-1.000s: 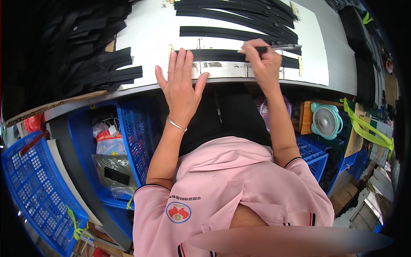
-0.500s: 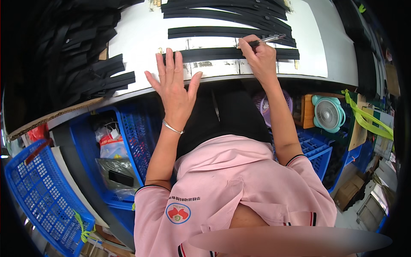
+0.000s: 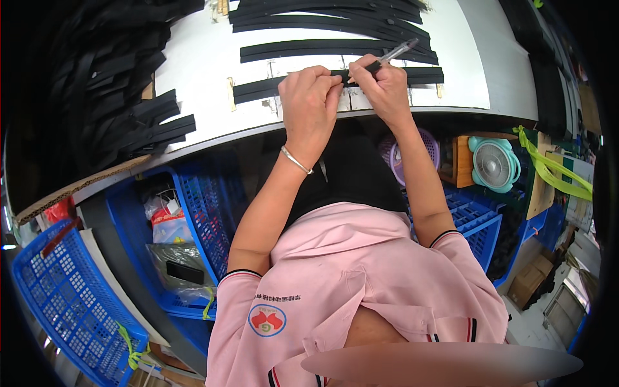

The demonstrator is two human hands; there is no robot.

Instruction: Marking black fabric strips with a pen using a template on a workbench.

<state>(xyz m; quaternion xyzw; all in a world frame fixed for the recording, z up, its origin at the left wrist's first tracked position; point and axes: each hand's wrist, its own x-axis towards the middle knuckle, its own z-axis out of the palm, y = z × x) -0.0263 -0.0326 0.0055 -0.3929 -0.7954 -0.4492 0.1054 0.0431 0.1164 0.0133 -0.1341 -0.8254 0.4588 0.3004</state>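
A long black strip [image 3: 258, 90], with a line along its middle like zipper tape, lies across the white board [image 3: 461, 87] close to the table's front edge. My left hand [image 3: 308, 103] is closed at the strip's middle, its thumb and fingers pinched together on it. Just to its right, my right hand [image 3: 389, 90] grips a clear pen with a dark grip [image 3: 401, 51]. The pen slants up to the right; its tip sits at the strip, partly hidden by my fingers. Farther back lie another single strip [image 3: 290, 51] and a bundle of black strips [image 3: 309, 23].
A large heap of black strips [image 3: 84, 84] covers the table's left side. Small marks and tape pieces [image 3: 231, 93] dot the board. Below the table stand blue baskets [image 3: 71, 290], a purple basket [image 3: 422, 155] and a small teal fan [image 3: 495, 164].
My left hand has gone from spread flat by the strip's left end to pinching it at the middle, beside my right hand. The right hand, still holding the pen, has shifted slightly left.
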